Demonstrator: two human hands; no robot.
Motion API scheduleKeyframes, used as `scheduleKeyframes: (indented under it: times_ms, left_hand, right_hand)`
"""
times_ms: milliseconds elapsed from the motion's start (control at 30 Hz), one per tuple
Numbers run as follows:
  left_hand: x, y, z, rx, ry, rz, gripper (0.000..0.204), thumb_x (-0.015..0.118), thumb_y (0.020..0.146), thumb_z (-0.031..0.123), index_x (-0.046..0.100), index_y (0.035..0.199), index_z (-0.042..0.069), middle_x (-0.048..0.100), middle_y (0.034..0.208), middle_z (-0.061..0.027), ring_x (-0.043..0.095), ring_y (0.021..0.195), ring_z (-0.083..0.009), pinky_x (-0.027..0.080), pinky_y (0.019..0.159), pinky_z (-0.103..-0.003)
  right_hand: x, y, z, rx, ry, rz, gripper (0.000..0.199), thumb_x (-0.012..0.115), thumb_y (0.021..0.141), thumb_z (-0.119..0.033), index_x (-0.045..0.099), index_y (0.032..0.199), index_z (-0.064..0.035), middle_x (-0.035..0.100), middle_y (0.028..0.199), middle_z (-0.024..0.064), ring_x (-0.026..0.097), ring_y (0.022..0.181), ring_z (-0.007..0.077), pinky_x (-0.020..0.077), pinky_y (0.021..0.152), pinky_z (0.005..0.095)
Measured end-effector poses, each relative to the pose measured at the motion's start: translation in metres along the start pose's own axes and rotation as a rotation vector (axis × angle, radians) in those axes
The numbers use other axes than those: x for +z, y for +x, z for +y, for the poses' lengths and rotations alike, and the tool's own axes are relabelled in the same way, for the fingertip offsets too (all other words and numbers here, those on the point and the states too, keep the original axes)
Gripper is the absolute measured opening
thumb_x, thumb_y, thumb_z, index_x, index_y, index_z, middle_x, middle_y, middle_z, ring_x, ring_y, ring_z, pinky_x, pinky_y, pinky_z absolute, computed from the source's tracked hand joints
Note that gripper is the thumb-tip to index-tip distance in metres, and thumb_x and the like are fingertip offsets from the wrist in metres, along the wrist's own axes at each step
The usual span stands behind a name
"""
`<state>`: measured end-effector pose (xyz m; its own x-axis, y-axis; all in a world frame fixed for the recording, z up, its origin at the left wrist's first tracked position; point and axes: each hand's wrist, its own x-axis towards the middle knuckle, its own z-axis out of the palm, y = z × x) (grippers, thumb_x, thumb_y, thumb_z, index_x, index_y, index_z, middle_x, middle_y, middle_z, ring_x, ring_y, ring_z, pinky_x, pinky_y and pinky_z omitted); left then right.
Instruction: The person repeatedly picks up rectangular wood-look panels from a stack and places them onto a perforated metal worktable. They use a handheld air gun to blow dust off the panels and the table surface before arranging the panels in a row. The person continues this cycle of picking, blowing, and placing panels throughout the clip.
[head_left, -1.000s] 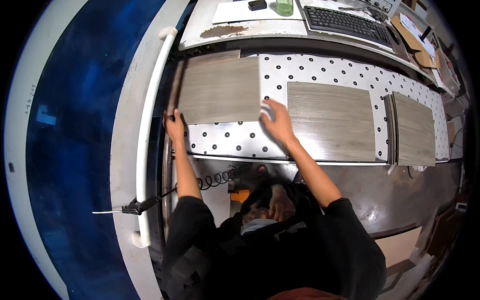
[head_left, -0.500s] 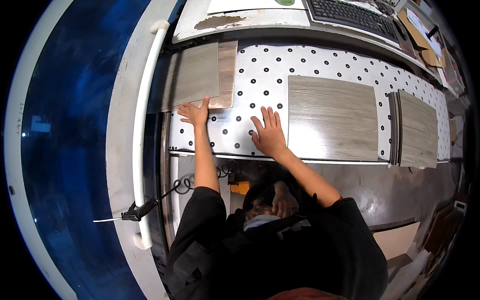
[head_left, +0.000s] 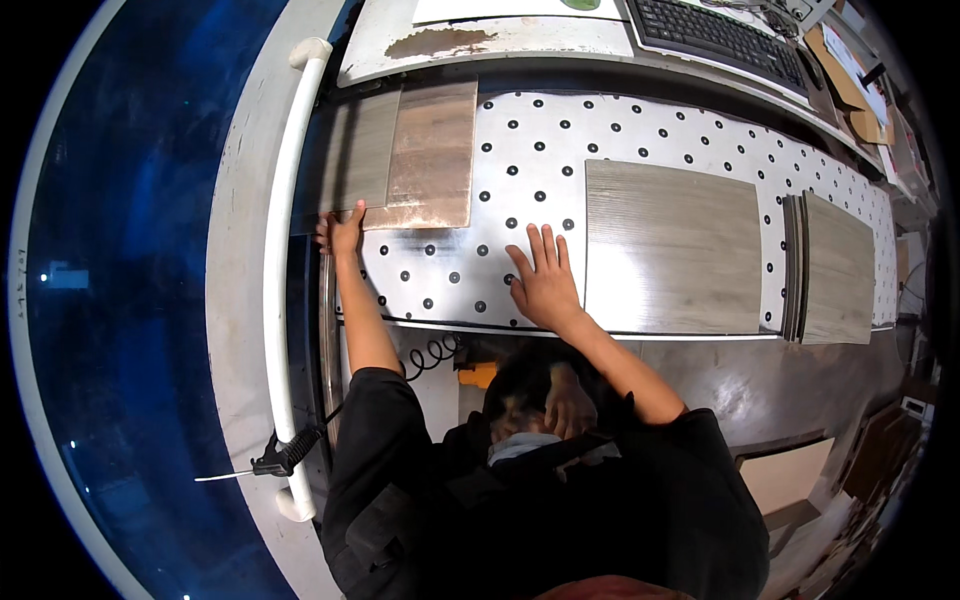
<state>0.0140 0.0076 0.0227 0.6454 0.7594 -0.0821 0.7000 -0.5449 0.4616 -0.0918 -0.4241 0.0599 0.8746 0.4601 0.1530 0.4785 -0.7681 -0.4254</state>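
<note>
My left hand touches the near edge of a grey wood-grain plank, its thumb spread from its partly bent fingers. That plank lies on a worn brown board, and both reach left into shadow beneath the white rail. My right hand rests flat with fingers spread on the white table dotted with black round studs. Just right of it lies a larger grey wood-grain plank. Beyond that, several similar planks stand together at the right end.
A white tubular rail runs along the left side, with a black coiled cable tied to it. Behind the table, a worn shelf carries a black keyboard. A pale board leans at lower right.
My left hand has moved left and slightly nearer, its fingers now more bent. The upper grey plank has slid left, uncovering more of the brown board. My right hand stays flat in place.
</note>
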Motion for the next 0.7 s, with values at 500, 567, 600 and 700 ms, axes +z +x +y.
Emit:
scheduleKeyframes:
  times_ms: [500, 567, 600, 700]
  left_hand:
    - [0.007, -0.014, -0.009, 0.062, 0.013, 0.23, 0.115, 0.06, 0.07, 0.085, 0.039, 0.153, 0.009, 0.036, 0.145, -0.036, 0.026, 0.139, -0.0492, 0.013, 0.119, -0.052]
    - [0.009, -0.006, -0.028, 0.135, 0.0, 0.27, 0.114, 0.059, 0.073, 0.084, 0.04, 0.152, 0.005, 0.04, 0.142, -0.0368, 0.031, 0.135, -0.0488, 0.018, 0.116, -0.052]
    - [0.007, -0.007, -0.022, 0.111, 0.029, 0.217, 0.113, 0.058, 0.074, 0.084, 0.039, 0.153, 0.006, 0.039, 0.142, -0.0375, 0.032, 0.134, -0.0489, 0.019, 0.116, -0.052]
    - [0.005, -0.013, -0.014, 0.066, 0.063, 0.156, 0.11, 0.058, 0.075, 0.084, 0.038, 0.154, 0.01, 0.037, 0.143, -0.0387, 0.031, 0.135, -0.0495, 0.021, 0.116, -0.052]
  right_hand:
    - [0.006, 0.138, 0.007, -0.233, 0.023, -0.041, 0.069, 0.073, 0.085, -0.042, 0.049, 0.141, -0.0077, 0.044, 0.144, 0.0318, 0.042, 0.136, 0.0475, 0.0371, 0.113, 0.0482]
    - [0.004, 0.144, 0.009, -0.334, -0.03, 0.028, 0.067, 0.073, 0.084, -0.045, 0.053, 0.136, -0.0079, 0.049, 0.139, 0.0321, 0.048, 0.13, 0.0477, 0.0414, 0.109, 0.0482]
    - [0.01, 0.143, 0.015, -0.368, -0.057, 0.05, 0.067, 0.073, 0.083, -0.047, 0.055, 0.134, -0.008, 0.051, 0.137, 0.0323, 0.052, 0.127, 0.0478, 0.0436, 0.108, 0.0481]
    - [0.024, 0.142, 0.024, -0.421, -0.076, 0.158, 0.064, 0.07, 0.084, -0.052, 0.059, 0.128, -0.0065, 0.056, 0.131, 0.0315, 0.055, 0.123, 0.0473, 0.0457, 0.104, 0.0484]
